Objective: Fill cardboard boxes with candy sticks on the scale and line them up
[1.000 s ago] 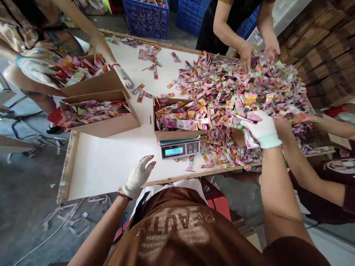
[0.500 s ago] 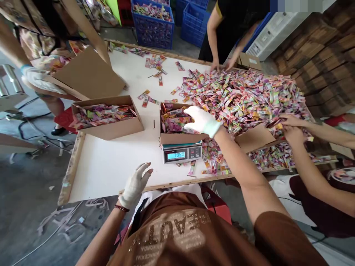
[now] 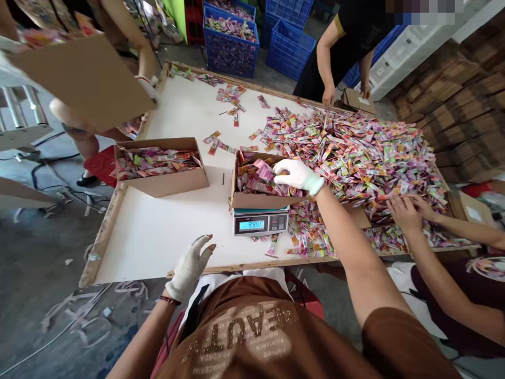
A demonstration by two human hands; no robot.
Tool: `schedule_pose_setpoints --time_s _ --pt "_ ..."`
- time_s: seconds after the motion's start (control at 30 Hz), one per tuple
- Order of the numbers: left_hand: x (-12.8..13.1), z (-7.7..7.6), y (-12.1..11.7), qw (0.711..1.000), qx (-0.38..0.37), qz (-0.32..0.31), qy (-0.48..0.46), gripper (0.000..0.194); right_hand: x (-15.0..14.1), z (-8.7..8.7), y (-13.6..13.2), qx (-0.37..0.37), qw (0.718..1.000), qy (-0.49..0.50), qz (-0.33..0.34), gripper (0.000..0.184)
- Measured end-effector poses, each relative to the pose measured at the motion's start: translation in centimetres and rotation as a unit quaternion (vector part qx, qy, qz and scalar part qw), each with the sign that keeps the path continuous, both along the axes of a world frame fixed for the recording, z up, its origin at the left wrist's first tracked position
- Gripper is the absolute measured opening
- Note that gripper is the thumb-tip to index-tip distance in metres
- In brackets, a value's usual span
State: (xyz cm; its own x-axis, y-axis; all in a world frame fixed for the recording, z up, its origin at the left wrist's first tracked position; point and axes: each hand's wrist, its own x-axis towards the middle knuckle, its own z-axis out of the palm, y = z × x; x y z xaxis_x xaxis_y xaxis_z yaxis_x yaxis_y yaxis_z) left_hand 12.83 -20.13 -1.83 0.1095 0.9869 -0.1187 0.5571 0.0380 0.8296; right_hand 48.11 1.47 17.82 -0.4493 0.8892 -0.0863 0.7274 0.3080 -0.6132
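Note:
My right hand (image 3: pixel 298 176), in a white glove, is over the right side of an open cardboard box (image 3: pixel 272 200). Its fingers are closed on a pink-purple packet (image 3: pixel 264 171) just above the other small packets in the box. Beneath the box is a digital scale (image 3: pixel 261 223) with a lit blue display. My left hand (image 3: pixel 188 267), also gloved with fingertips bare, hovers by the table's near edge. Its fingers are apart and hold nothing.
A second filled box (image 3: pixel 168 181) is at the left of the white table (image 3: pixel 150 231). A big heap of packets (image 3: pixel 355 152) covers the right side. Co-workers stand around; one at the left holds a carton (image 3: pixel 87 79). Blue crates (image 3: pixel 232 50) are behind.
My right hand has closed from spread fingers onto a packet over the box. The scale's reading has changed. The left co-worker has lifted a carton off the table; my left hand stays nearly still.

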Motion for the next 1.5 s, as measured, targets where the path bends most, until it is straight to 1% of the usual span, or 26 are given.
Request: schedule_pose_setpoints --time_s 0.03,0.1,0.17,0.23,0.3,0.33,0.43,0.5,0.53,0.6,0.7,0.77,0.8,0.87,0.9,0.93,0.97,1.0,1.03,1.1,1.2,1.3,1.37,1.43,1.5 --pt "0.2 0.1 0.6 1.000 0.004 -0.008 0.004 0.046 0.7 0.6 -0.4 -0.011 0.999 0.042 -0.028 0.019" --pt "0.5 0.7 2.1 1.000 0.018 -0.021 0.014 0.047 2.2 2.0 -1.5 -0.023 0.992 0.092 -0.082 0.024" --pt "0.5 2.1 4.0 0.998 0.048 -0.029 0.019 0.048 4.0 3.5 -2.8 -0.007 0.985 0.122 -0.126 0.026" --pt "0.3 4.4 6.4 0.995 0.094 -0.023 0.021 0.047 6.1 4.6 -4.4 0.032 0.975 0.140 -0.169 0.026" --pt "0.1 7.5 8.9 0.989 0.149 -0.003 0.024 0.044 8.6 5.2 -6.2 0.061 0.963 0.146 -0.216 0.025" --pt "0.1 9.2 10.1 0.984 0.177 0.007 0.025 0.043 9.8 5.1 -7.0 0.069 0.957 0.144 -0.241 0.025" --pt "1.4 14.4 13.0 0.969 0.246 0.011 0.026 0.037 13.1 3.9 -9.5 0.062 0.939 0.132 -0.311 0.027" --pt "3.2 17.4 14.3 0.960 0.281 -0.009 0.018 0.034 14.6 2.5 -10.8 0.041 0.929 0.132 -0.343 0.028" --pt "4.3 18.6 14.7 0.955 0.295 -0.025 0.010 0.031 15.2 1.7 -11.3 0.032 0.925 0.133 -0.355 0.029" --pt "6.5 20.6 15.5 0.947 0.315 -0.064 -0.010 0.026 16.1 0.4 -12.2 0.022 0.919 0.130 -0.373 0.030" --pt "9.7 22.3 16.3 0.938 0.324 -0.120 -0.032 0.026 17.3 -1.1 -13.2 0.025 0.918 0.103 -0.383 0.032" --pt "11.4 22.8 16.9 0.934 0.324 -0.148 -0.038 0.027 18.0 -1.7 -13.6 0.027 0.919 0.065 -0.388 0.032" --pt "12.2 22.7 17.1 0.932 0.322 -0.162 -0.037 0.028 18.2 -1.9 -13.7 0.029 0.920 0.041 -0.388 0.034" --pt "13.6 22.1 17.3 0.934 0.303 -0.192 -0.010 0.030 18.1 -2.0 -13.5 0.039 0.923 -0.003 -0.384 0.046" --pt "14.3 21.6 17.3 0.935 0.283 -0.211 0.026 0.032 17.7 -2.0 -13.1 0.046 0.926 -0.013 -0.375 0.055" --pt "15.0 20.9 17.2 0.935 0.251 -0.237 0.085 0.033 17.2 -2.0 -12.6 0.053 0.930 -0.013 -0.363 0.064" --pt "15.6 20.1 17.0 0.928 0.210 -0.267 0.154 0.034 16.4 -1.9 -12.0 0.061 0.936 -0.006 -0.347 0.070" --pt "16.1 19.2 16.7 0.915 0.167 -0.291 0.223 0.034 15.5 -1.7 -11.1 0.071 0.942 0.002 -0.329 0.071" --pt "16.6 18.3 16.4 0.901 0.130 -0.307 0.279 0.032 14.3 -1.5 -10.2 0.083 0.948 0.006 -0.308 0.068" --pt "17.3 16.9 15.7 0.882 0.093 -0.318 0.336 0.028 11.8 -1.1 -7.9 0.119 0.957 -0.009 -0.265 0.059" --pt "17.5 15.6 14.9 0.880 0.107 -0.307 0.346 0.030 7.9 -0.5 -4.4 0.165 0.962 -0.090 -0.197 0.053" --pt "17.3 15.3 14.6 0.877 0.120 -0.304 0.351 0.029 4.5 -0.1 -1.6 0.160 0.948 -0.217 -0.169 0.047" --pt "17.1 15.3 14.6 0.877 0.126 -0.301 0.352 0.028 2.9 -0.1 -0.4 0.160 0.932 -0.286 -0.154 0.034" --pt "17.1 15.4 14.7 0.878 0.130 -0.300 0.349 0.028 2.1 -0.3 0.2 0.179 0.929 -0.303 -0.118 0.018" --pt "17.2 15.6 14.8 0.880 0.131 -0.299 0.345 0.029 1.9 -0.2 0.3 0.203 0.938 -0.268 -0.085 0.010"
